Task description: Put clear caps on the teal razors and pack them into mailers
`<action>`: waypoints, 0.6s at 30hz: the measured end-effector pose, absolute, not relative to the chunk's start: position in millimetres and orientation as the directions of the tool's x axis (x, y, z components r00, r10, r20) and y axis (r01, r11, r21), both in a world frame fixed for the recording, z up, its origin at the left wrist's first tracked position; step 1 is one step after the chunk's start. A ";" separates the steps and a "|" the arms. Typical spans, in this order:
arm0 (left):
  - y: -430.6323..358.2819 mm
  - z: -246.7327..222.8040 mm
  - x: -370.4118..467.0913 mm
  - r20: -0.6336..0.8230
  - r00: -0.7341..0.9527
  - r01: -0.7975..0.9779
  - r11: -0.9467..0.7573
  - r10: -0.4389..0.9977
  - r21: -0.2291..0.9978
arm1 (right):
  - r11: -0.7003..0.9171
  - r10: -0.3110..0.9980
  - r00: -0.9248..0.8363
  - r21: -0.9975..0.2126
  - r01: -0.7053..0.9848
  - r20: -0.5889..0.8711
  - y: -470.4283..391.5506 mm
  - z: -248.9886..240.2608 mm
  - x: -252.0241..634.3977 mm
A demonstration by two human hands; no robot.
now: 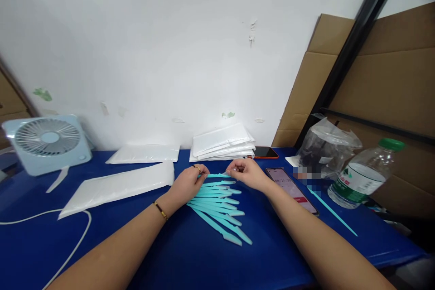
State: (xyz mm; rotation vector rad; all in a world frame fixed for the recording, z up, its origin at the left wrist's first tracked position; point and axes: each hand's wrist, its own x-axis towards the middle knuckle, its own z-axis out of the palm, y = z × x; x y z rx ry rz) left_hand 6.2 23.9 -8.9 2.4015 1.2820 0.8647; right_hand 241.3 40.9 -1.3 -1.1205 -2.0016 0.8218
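Nearest the lens, two bare forearms reach in from the bottom corners over the blue counter (272, 258), with a white cable (73, 244) curving at lower left. Centre frame, there's a fan of turquoise sticks (217, 207), handles bunched left, pale tips spread right. Just above it, here's the action: one turquoise stick (217, 175) stretched level between the hands! The left hand (188, 183) has its grip pinched on the left end; the right hand (246, 173) has its grip pinched at the tip. Over at right, a lone stick (332, 211) lies slantwise between a lit phone (292, 190) and a green-capped bottle (362, 179). Left of centre rests a long white packet (118, 187). Further back, a packet stack (220, 142) sits against the wall (170, 45), a pale blue electric fan (49, 138) at far left.
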 end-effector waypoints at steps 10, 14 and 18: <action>21.4 -6.7 6.7 0.375 0.408 0.648 -0.553 0.833 0.524 | 0.431 0.882 -0.392 -0.787 0.441 0.263 40.6 -2.2 239.8; 21.4 -7.0 6.4 0.374 0.418 0.649 -0.560 0.828 0.515 | 0.457 0.873 -0.401 -0.750 0.479 0.276 40.7 -0.8 242.7; 23.2 -6.6 3.7 0.365 0.397 0.663 -0.538 0.842 0.520 | 0.488 0.865 -0.406 -0.689 0.537 0.296 44.2 1.9 253.4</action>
